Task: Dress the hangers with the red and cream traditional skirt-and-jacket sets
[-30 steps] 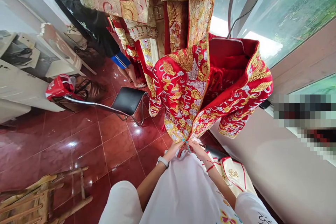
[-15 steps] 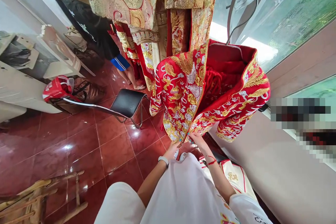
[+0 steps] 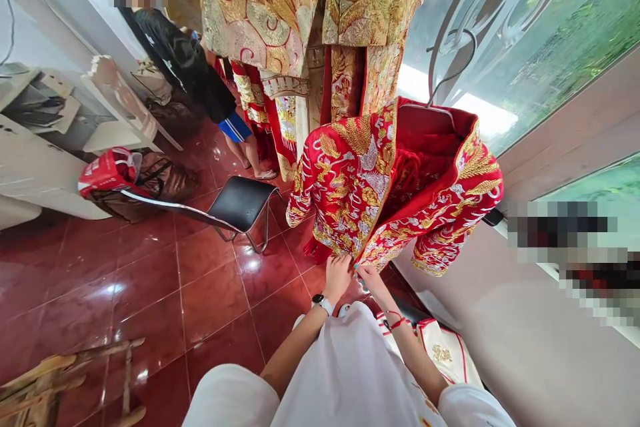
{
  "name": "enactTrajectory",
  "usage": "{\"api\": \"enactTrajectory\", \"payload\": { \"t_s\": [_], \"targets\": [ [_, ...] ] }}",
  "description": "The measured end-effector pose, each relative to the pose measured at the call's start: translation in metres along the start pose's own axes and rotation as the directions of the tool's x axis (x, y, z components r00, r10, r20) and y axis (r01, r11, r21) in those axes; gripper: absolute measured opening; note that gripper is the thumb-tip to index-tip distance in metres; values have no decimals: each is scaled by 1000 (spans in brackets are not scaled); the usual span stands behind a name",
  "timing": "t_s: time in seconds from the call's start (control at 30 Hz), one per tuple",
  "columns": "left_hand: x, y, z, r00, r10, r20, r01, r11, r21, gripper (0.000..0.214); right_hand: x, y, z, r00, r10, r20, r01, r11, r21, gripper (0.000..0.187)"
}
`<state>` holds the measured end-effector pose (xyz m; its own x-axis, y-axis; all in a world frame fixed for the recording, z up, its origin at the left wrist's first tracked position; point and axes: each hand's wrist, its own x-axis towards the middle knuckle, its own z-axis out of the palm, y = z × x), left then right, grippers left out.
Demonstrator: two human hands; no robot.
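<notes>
In front of me a red jacket [image 3: 345, 173] with gold and silver embroidery hangs on a metal hanger [image 3: 453, 73]. Its front is parted at the top, showing the red lining and a bundle of red cord inside. My left hand [image 3: 339, 275], with a watch on its wrist, is closed on the jacket's lower front edge, back of the hand up. Close beside it, my right hand [image 3: 369, 278] pinches the other front edge near the hem. The two edges nearly meet between my hands. My fingertips are partly hidden by the cloth.
Gold embroidered garments [image 3: 260, 13] hang behind the jacket. A black folding chair [image 3: 243, 203] stands left on the red tiled floor [image 3: 215, 300]. Farther back is a person in black [image 3: 185, 60]. A wooden frame [image 3: 65, 373] lies lower left; glass panes [image 3: 550, 33] line the right.
My left hand has turned over the hem, its back now facing up, and stays closed on the edge. The jacket has shifted slightly down in view.
</notes>
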<state>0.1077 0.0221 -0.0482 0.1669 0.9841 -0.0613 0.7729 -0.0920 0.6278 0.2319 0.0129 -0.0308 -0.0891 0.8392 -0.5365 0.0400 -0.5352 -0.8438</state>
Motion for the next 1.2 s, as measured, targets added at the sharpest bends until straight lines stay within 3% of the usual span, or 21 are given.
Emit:
{"api": "enactTrajectory", "payload": {
  "t_s": [0.3, 0.4, 0.57, 0.67, 0.8, 0.93, 1.03, 1.2],
  "targets": [
    [0, 4, -4, 1000, -14, -21, 16, 998, 66, 13, -7, -61, -14, 994, -94, -49, 101, 981, 167, 34],
    [7, 14, -11, 998, -9, -69, 14, 997, 79, 11, -10, -63, -7, 993, -93, -76, 104, 980, 167, 35],
    [29, 32, -18, 992, 97, -83, -85, 987, 137, 18, -15, -60, 3, 988, -87, -125, 108, 979, 173, 40],
    [35, 35, -17, 991, 103, -88, -89, 985, 151, 13, -16, -74, 1, 983, -118, -143, 145, 969, 200, 40],
    [35, 33, -12, 987, 102, -123, -83, 986, 146, 17, -25, -123, -7, 955, -233, -182, 274, 929, 247, 42],
    [37, 30, -11, 984, 97, -153, -77, 989, 130, 18, -44, -192, -15, 873, -422, -244, 479, 838, 263, 40],
    [40, 32, -13, 984, 79, -159, -61, 992, 113, 18, -56, -239, -20, 819, -490, -299, 561, 794, 235, 36],
    [48, 42, -19, 991, -37, -127, 32, 999, -43, 19, -60, -278, -19, 761, -543, -356, 630, 749, 205, 37]
  ]
}}
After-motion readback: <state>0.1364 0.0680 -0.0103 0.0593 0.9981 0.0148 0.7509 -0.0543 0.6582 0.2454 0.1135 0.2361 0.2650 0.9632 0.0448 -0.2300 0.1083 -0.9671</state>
